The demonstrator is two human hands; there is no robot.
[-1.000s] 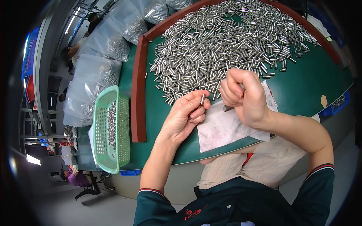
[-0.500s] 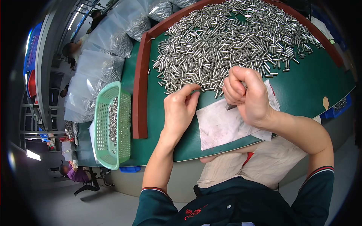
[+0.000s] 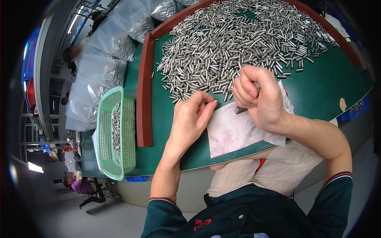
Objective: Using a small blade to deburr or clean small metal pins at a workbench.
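A big heap of small silver metal pins (image 3: 238,43) covers the green table top (image 3: 317,91). My left hand (image 3: 190,119) rests on the table at the heap's near edge, a single pin pinched between thumb and forefinger. My right hand (image 3: 258,97) is fisted just to the right, over a white sheet of paper (image 3: 234,133). A dark metal tool tip pokes out under its fingers. The two hands are a short gap apart.
A brown raised rim (image 3: 143,91) borders the table on the left. Beyond it sits a green plastic basket (image 3: 115,135) holding more pins. Clear plastic bags of pins (image 3: 115,43) pile up at the far left. Blue bins (image 3: 353,109) hang off the right edge.
My left hand dropped from beside the right hand to the edge of the heap and picked up a pin. The right hand stayed in place.
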